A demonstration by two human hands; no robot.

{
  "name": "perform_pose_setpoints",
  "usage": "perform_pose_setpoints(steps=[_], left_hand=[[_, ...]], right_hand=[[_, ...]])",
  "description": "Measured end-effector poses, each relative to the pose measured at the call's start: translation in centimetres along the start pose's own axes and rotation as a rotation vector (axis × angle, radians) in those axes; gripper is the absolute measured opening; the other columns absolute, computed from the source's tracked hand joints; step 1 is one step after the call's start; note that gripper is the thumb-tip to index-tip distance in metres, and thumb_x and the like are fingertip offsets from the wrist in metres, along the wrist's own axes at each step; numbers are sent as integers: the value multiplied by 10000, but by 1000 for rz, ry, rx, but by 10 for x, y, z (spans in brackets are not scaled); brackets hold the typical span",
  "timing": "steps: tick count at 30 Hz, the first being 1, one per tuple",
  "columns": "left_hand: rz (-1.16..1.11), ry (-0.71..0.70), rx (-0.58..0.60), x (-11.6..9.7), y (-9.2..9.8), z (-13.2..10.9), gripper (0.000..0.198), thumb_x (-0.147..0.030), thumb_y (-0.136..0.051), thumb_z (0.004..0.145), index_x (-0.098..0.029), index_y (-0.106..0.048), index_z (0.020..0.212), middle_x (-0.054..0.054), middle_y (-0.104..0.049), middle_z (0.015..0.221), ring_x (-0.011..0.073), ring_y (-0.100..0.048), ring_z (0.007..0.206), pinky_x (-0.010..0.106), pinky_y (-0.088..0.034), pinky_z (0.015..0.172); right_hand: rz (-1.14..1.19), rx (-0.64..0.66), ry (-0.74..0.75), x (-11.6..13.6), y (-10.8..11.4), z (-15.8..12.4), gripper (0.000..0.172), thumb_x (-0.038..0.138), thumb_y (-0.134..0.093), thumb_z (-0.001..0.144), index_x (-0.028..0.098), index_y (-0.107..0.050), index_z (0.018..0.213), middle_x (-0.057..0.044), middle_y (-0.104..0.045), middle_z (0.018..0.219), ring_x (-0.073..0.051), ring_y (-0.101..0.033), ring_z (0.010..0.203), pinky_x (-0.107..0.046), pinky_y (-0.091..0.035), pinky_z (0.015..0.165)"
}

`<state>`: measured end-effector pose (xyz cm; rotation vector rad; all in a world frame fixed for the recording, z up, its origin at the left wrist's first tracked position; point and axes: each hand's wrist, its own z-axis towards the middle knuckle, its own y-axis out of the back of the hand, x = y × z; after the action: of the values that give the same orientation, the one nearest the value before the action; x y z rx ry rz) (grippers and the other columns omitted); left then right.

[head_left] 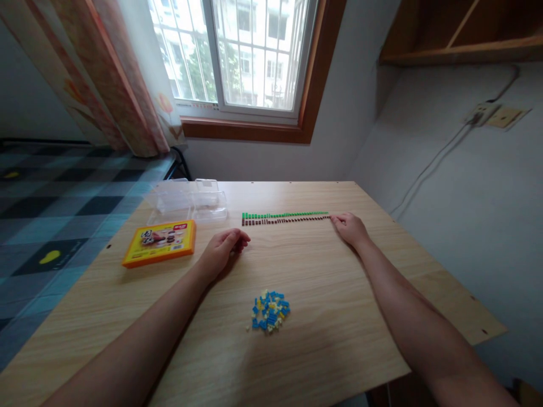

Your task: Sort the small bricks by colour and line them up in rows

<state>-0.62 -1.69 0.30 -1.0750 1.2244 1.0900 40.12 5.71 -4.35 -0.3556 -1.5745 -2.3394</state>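
Two long rows of tiny toy bricks run across the far half of the table: a green row (275, 215) behind and a brown row (280, 221) in front. At the right end of the brown row, my right hand (348, 228) has its fingertips pinched together; anything between them is too small to make out. My left hand (224, 246) rests on the table in front of the rows' left end, fingers curled in and thumb against them, its palm hidden. Between my forearms lies a loose pile of blue and yellow bricks (271, 311).
A yellow-orange box (161, 242) lies left of my left hand. Behind it are clear plastic containers (186, 200). The wooden table (322, 316) meets a bed (55, 215) on the left and a wall with a plugged-in cable (441, 152) on the right.
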Motion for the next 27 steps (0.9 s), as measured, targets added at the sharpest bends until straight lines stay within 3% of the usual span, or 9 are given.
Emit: perform_pose_setpoints(steps=[9, 14, 18, 22, 25, 27], left_hand=[[153, -69, 32, -1, 2, 1, 411, -557, -589, 842, -164, -688, 773, 42, -621, 695, 153, -516, 625, 259, -394, 545], [306, -112, 85, -4, 3, 2, 359, -498, -580, 845, -170, -668, 729, 21, -599, 646, 147, -504, 605, 263, -389, 562], [469, -144, 141, -7, 1, 1, 301, -449, -599, 826, -175, -653, 712, 10, -601, 636, 155, -506, 614, 270, -392, 584], [568, -186, 178, -8, 0, 0, 285, -431, -601, 824, -177, -646, 702, 9, -612, 658, 164, -524, 644, 280, -410, 627], [591, -192, 176, -5, 1, 1, 284, -430, -590, 836, -177, -652, 721, 11, -624, 667, 169, -535, 658, 282, -414, 636], [604, -200, 169, -3, 1, 2, 285, -430, -586, 838, -176, -654, 728, 14, -632, 672, 173, -538, 663, 286, -415, 638]], right_hand=[[58, -73, 17, 8, 6, -1, 420, 396, -460, 961, 158, -783, 1087, -127, -749, 1013, -234, -652, 897, -319, -494, 820], [215, -101, 122, 19, 9, -6, 371, 394, -507, 926, 160, -790, 986, -123, -760, 986, -240, -662, 896, -330, -492, 825], [298, 24, 257, 35, 14, -11, 326, 404, -549, 906, 174, -755, 802, -80, -725, 809, -201, -622, 755, -302, -453, 712], [339, 242, 368, 70, 17, -22, 419, 448, -561, 900, 186, -597, 574, -17, -572, 622, -156, -508, 638, -277, -387, 642], [426, 492, 450, 106, 15, -37, 387, 456, -607, 877, 179, -593, 607, 10, -538, 599, -129, -462, 584, -252, -332, 573], [437, 552, 502, 127, 13, -46, 373, 440, -619, 875, 177, -596, 611, 18, -530, 587, -122, -455, 578, -248, -312, 568]])
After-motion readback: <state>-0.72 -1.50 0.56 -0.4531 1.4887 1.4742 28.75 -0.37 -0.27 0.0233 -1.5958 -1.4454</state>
